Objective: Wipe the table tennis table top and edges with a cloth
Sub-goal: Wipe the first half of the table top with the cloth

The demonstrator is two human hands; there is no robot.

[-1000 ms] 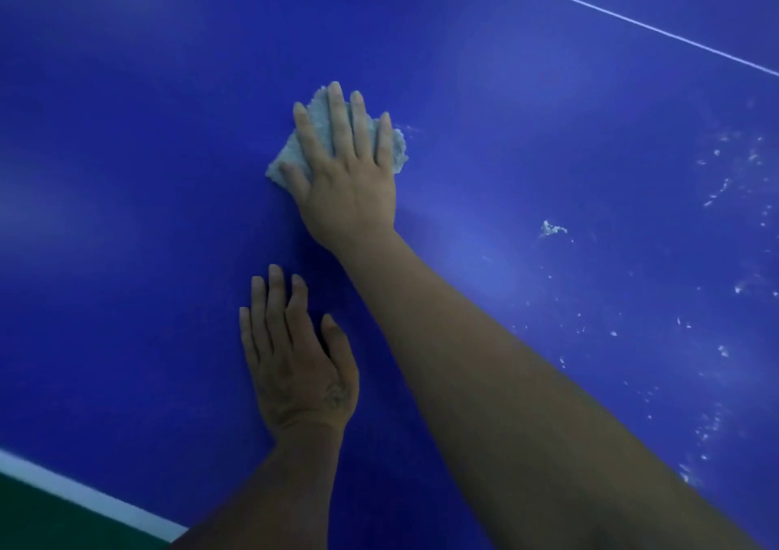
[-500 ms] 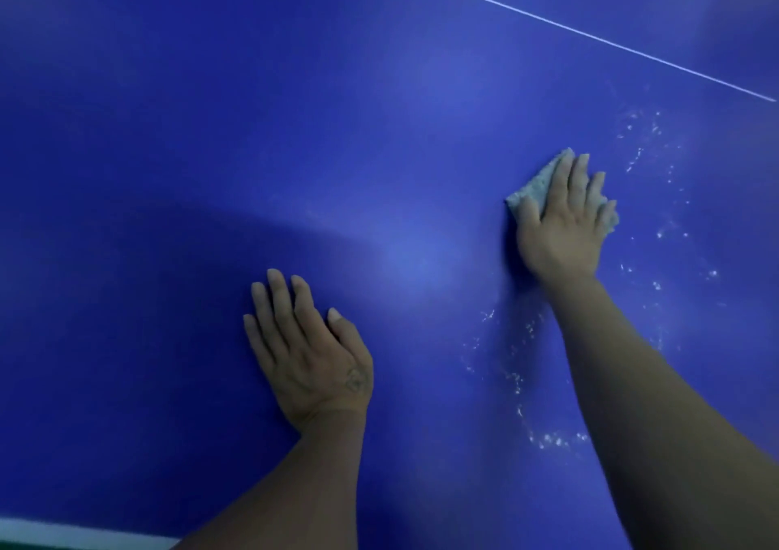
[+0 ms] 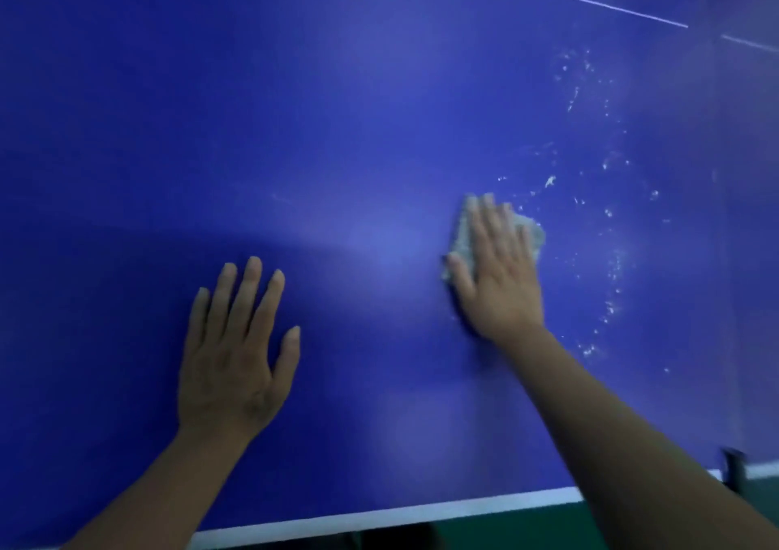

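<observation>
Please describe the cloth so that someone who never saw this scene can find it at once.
Start from the big blue table top, where two hands lie flat. Under the fingers of the right hand, beside scattered white specks, sits a small crumpled cloth. It alone is pale grey and fuzzy; the left hand rests on bare blue.

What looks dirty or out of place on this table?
White specks are scattered on the blue table, in an arc right of the cloth under the right hand; they look like unwiped crumbs or lint.
</observation>
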